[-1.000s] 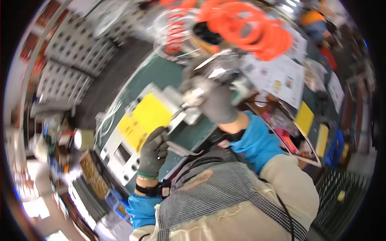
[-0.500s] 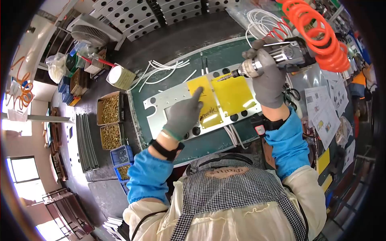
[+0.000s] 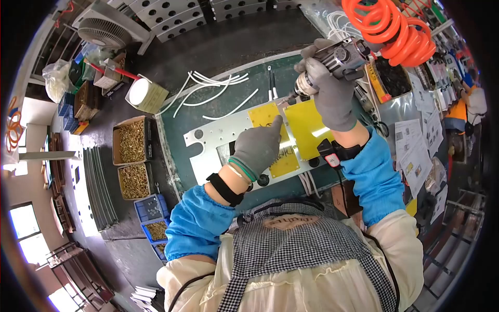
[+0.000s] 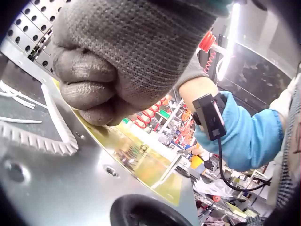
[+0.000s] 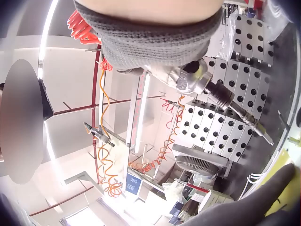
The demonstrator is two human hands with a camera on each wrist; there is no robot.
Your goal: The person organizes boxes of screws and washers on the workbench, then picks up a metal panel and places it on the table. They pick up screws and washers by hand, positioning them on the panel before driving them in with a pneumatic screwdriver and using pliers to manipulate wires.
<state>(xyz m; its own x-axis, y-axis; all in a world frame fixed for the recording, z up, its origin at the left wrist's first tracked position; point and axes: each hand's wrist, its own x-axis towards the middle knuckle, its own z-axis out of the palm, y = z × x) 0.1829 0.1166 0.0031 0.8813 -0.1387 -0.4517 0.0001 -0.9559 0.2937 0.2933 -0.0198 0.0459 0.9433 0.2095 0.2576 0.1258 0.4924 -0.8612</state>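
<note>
A flat metal panel (image 3: 208, 134) with round holes lies on the green mat, two yellow sheets on its top. My gloved left hand (image 3: 255, 146) rests over the left yellow sheet (image 3: 284, 162). Its index finger is stretched out along the sheet and the other fingers are folded, as the left wrist view shows. My gloved right hand (image 3: 333, 99) grips a pneumatic screwdriver (image 3: 340, 60) above the panel's far edge, beside the right yellow sheet (image 3: 306, 127). The screwdriver's long bit (image 5: 254, 125) slants down toward the panel, close to the left index fingertip (image 5: 287, 176).
An orange coiled air hose (image 3: 384, 28) hangs by the screwdriver. White tubes (image 3: 213, 86) lie behind the panel. Bins of brass parts (image 3: 130, 140) and a white bucket (image 3: 148, 95) stand left; scissors (image 3: 383, 128) and printed sheets (image 3: 416, 151) lie right.
Both hands came over the panel with the screwdriver after the head turned. Since then the left hand has slid right along the yellow sheet, and the screwdriver has tipped more steeply down.
</note>
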